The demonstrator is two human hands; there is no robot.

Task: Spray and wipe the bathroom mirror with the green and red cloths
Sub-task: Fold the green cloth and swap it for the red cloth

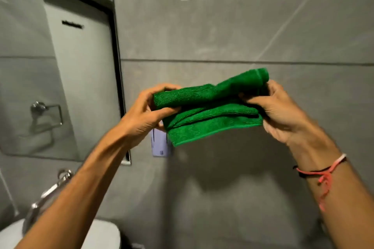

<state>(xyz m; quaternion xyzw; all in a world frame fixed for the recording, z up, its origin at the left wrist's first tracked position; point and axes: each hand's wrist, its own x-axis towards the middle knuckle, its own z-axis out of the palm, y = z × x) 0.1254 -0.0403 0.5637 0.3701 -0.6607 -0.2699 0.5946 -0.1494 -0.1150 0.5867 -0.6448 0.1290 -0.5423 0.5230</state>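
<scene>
- Nearest to you, at the bottom left, a white rounded fixture point(105, 232), probably a toilet tank or basin, shows only its top edge; you cannot tell whether anything is in it.
- Your two bare forearms rise from the lower corners. The right wrist carries a red and black thread band point(321, 170).
- Your left hand point(141, 115) pinches the left end of the green cloth point(210, 115), thumb below and fingers curled over a rolled fold.
- Your right hand point(283, 111) pinches the right end, fingertips pressed into the folds.
- The green cloth hangs in the air between your hands, doubled over in several layers, in front of the grey tiled wall point(242, 26), not touching it.
- Behind the cloth, a small lilac object point(159, 147) is fixed to the wall, mostly hidden.
- Further left, the mirror point(40, 87) stands in a dark frame, reflecting a chrome ring holder point(46, 115).
- As a judgement: you seem to be folding or readying the cloth, and neither hand is at the glass.
- No spray bottle and no red cloth are in view, so whether spraying is done cannot be told.
</scene>
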